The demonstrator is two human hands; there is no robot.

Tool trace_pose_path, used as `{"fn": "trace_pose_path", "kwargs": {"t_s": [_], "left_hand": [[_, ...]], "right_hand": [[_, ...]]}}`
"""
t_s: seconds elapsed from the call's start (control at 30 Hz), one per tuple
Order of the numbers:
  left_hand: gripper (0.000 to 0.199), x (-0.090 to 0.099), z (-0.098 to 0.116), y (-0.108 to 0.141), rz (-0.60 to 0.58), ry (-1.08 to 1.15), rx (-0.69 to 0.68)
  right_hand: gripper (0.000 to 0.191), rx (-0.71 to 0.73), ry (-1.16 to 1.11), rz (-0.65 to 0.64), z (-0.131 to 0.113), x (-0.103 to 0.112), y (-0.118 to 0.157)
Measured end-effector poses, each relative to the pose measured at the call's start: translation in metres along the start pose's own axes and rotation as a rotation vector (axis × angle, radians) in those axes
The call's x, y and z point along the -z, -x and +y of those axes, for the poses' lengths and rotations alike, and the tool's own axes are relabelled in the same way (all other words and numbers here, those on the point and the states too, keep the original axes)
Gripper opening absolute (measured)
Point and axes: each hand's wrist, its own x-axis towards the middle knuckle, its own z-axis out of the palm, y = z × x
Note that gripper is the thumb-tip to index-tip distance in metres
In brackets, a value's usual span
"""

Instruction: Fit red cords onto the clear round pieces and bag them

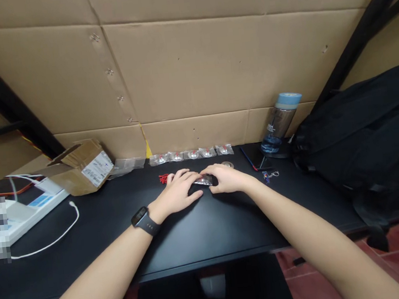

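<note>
Shiny packet (205,181), partly hidden, contents unclear, in the grip of left hand (179,190) and right hand (228,179).

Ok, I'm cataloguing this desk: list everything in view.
Packets: five, silver, back row
Handled packet: one, silver, centre
Cords: several, red, centre
Box: one, brown, left
Wrapping: uncounted, clear, left
Power strip: one, white, left
Cables: some, white, left
Ring: one, pale, centre
Flat item: one, dark, right
Bottle: one, blue-lidded, right
Keychain: one, blue, right
Bag: one, black, right
Desk: one, black, middle
Wall: one, brown, behind
Floor: one, red, below
Posts: two, black, sides
Watch: one, black, left wrist
Left hand, right hand: two, bare, centre
</note>
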Motion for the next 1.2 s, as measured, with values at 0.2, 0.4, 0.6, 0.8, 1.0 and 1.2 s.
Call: {"fn": "trace_pose_path", "kwargs": {"t_s": [0.2, 0.4, 0.6, 0.8, 1.0, 1.2], "left_hand": [[0.038, -0.003, -0.001, -0.003, 0.069, 0.025, 0.065], [0.025, 0.000, -0.004, -0.005, 0.128, 0.266, 0.174], [0.032, -0.003, -0.010, -0.007, 0.192, 0.635, 0.158], [0.035, 0.017, -0.038, -0.010, 0.288, 0.693, 0.251], [0.034, 0.038, -0.103, 0.009, 0.494, 0.219, 0.715], [0.045, 0.030, -0.105, 0.013, 0.327, -0.106, 0.814]], "right_hand": [[0.025, -0.156, -0.117, 0.089, -0.002, 0.001, -0.001], [0.025, -0.145, -0.515, 0.150, 0.006, -0.006, -0.006], [0.034, -0.233, -0.652, 0.210, 0.008, -0.010, -0.008], [0.032, -0.242, -0.815, 0.209, -0.005, -0.002, -0.007], [0.025, -0.243, -0.821, 0.207, -0.004, 0.004, -0.007], [0.020, -0.219, -0.587, 0.219, 0.019, 0.008, -0.004]]}}
